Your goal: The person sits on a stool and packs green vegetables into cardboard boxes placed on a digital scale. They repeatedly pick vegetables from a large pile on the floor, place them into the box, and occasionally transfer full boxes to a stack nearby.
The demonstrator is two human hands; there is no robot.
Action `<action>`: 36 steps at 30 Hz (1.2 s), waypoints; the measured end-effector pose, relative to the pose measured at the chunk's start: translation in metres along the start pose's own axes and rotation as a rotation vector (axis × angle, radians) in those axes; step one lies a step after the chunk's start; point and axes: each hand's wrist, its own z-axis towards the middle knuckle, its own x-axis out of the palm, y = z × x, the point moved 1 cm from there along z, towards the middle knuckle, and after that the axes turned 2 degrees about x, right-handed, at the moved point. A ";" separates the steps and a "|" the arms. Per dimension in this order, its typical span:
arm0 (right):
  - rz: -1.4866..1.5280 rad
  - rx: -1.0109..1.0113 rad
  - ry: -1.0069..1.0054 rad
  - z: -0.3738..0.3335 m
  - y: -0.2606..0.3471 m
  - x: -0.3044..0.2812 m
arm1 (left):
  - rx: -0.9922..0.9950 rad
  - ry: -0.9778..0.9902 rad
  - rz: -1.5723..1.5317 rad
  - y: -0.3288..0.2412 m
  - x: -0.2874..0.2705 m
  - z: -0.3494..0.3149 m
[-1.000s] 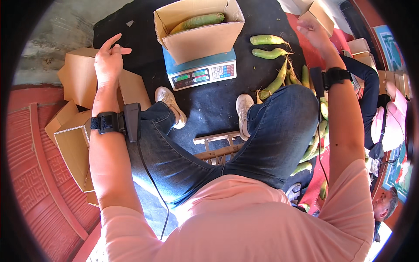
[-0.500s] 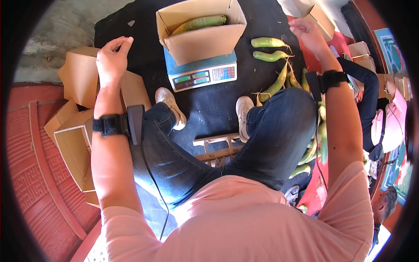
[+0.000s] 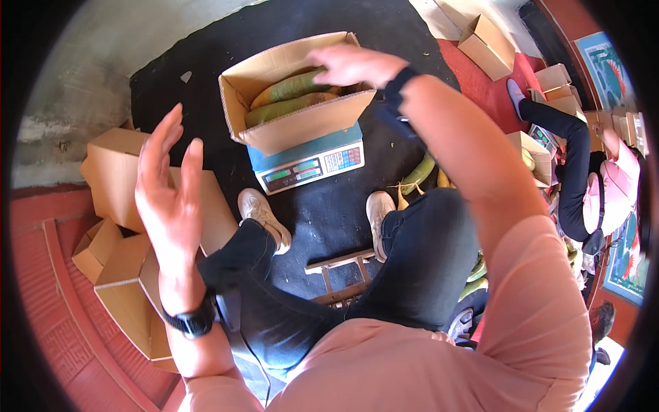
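Observation:
A cardboard box [image 3: 302, 127] sits on an electronic scale [image 3: 309, 170] with a blue top and lit green displays. Inside it lie long green radishes; a greener one [image 3: 288, 88] rests behind a browner one [image 3: 292, 108]. My right hand [image 3: 357, 66] reaches over the box's right end, slightly blurred, fingers stretched to the left above the greener radish, with nothing visible in them. Whether it touches the radish I cannot tell. My left hand [image 3: 168, 196] is raised left of the scale, fingers and thumb apart, holding nothing.
Open cardboard boxes [image 3: 127, 275] stand at my left. Another radish [image 3: 417, 173] lies by my right knee, partly behind my forearm. A small wooden stool [image 3: 340, 264] shows between my legs. At the right, a person [image 3: 611, 185] in pink sits near more boxes.
My right hand has swung left from the right side to above the box. My left hand has opened and turned. The view has shifted; two radishes now show in the box instead of one.

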 end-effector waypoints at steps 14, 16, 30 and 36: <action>-0.090 0.029 0.217 0.050 0.022 0.028 | -0.143 -0.021 -0.094 0.014 -0.005 0.017; -0.129 -0.146 0.218 0.046 0.013 0.012 | -0.132 -0.037 -0.092 0.012 0.000 0.019; 0.317 0.704 -0.208 -0.282 -0.174 0.044 | -0.107 0.054 -0.050 0.010 0.004 0.012; 0.842 1.357 -0.305 -0.216 -0.184 0.277 | -0.172 0.114 -0.004 0.013 0.015 0.015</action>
